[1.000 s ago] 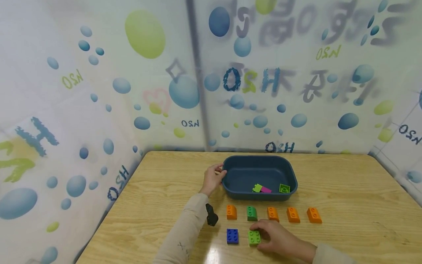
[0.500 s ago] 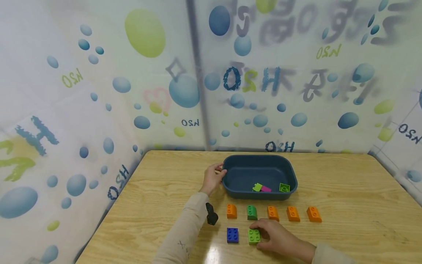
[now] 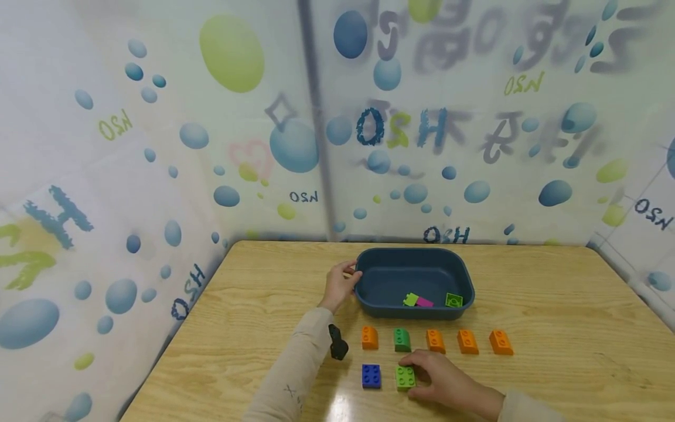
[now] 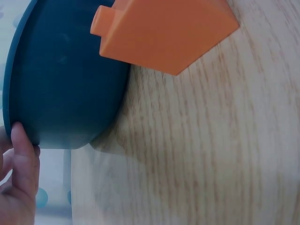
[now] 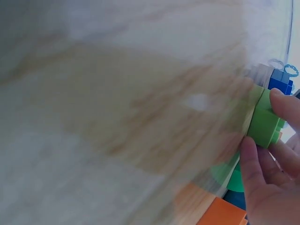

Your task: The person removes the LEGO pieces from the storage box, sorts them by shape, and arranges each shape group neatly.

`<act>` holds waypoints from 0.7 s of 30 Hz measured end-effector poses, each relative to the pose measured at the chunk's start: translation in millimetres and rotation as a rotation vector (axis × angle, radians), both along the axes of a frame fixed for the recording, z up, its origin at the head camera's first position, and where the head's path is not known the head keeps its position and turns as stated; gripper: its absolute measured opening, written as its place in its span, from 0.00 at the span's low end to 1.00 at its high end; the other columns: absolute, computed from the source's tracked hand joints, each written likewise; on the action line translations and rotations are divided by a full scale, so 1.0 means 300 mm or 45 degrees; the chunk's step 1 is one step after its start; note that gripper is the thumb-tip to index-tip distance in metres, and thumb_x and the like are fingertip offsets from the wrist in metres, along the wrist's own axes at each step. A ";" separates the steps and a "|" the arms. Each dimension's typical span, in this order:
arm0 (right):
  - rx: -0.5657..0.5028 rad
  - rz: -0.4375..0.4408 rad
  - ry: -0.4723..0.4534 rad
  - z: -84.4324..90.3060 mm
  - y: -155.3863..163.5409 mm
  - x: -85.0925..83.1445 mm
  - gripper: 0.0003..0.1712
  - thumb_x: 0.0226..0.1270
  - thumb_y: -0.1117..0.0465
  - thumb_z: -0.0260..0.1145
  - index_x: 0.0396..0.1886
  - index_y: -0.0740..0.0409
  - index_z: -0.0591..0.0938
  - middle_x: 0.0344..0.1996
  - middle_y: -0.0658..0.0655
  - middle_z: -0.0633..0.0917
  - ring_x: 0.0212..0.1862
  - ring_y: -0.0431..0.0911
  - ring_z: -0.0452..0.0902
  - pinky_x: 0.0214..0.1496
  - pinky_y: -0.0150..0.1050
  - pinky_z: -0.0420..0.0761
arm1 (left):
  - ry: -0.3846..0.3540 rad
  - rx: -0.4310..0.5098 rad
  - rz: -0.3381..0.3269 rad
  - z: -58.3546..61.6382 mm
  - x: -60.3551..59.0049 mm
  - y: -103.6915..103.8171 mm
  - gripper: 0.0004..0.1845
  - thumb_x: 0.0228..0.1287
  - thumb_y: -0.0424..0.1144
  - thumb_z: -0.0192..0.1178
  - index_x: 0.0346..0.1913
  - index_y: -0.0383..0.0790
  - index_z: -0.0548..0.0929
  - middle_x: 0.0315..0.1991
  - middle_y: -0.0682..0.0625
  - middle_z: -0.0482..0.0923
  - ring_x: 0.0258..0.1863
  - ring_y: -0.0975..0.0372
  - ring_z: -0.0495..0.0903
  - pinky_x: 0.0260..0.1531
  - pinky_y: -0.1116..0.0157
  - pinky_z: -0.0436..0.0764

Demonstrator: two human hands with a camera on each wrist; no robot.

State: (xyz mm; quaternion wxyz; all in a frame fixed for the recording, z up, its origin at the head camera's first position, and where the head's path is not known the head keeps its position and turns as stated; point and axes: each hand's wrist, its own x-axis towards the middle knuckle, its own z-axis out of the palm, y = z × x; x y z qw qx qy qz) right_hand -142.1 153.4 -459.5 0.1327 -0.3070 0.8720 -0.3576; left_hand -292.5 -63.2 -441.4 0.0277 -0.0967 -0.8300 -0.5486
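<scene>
The right hand [image 3: 445,384] pinches the light-green brick [image 3: 405,378] on the tabletop [image 3: 554,328], beside the blue brick [image 3: 371,376]; a loose pinch could probably nudge that neighbour. The left hand [image 3: 340,284] grips the bin's rim [image 3: 364,258].

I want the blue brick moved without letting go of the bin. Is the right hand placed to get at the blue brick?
Probably yes. The right hand pinches the light green brick, and the blue brick sits just beyond it with bare table between. It would first have to release or lift past the green one.
</scene>
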 end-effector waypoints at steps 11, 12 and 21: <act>0.024 -0.050 -0.119 0.041 0.005 0.011 0.31 0.49 0.50 0.69 0.51 0.61 0.75 0.46 0.52 0.78 0.46 0.42 0.73 0.46 0.37 0.77 | 0.002 -0.005 -0.001 -0.001 -0.001 -0.001 0.19 0.59 0.31 0.56 0.54 0.31 0.74 0.33 0.41 0.72 0.19 0.59 0.74 0.19 0.53 0.80; 0.004 -0.055 -0.140 0.053 0.007 0.010 0.31 0.50 0.50 0.68 0.52 0.62 0.74 0.46 0.53 0.77 0.46 0.44 0.73 0.45 0.38 0.77 | -0.001 -0.004 -0.001 0.000 0.000 -0.001 0.18 0.59 0.31 0.56 0.54 0.32 0.74 0.33 0.41 0.72 0.19 0.59 0.74 0.19 0.53 0.80; -0.209 -0.040 0.228 0.175 0.032 -0.044 0.22 0.57 0.55 0.64 0.46 0.64 0.77 0.42 0.60 0.79 0.42 0.48 0.76 0.40 0.39 0.80 | -0.009 0.002 -0.002 0.002 -0.002 -0.001 0.18 0.59 0.31 0.56 0.54 0.32 0.74 0.33 0.42 0.73 0.20 0.57 0.75 0.19 0.54 0.80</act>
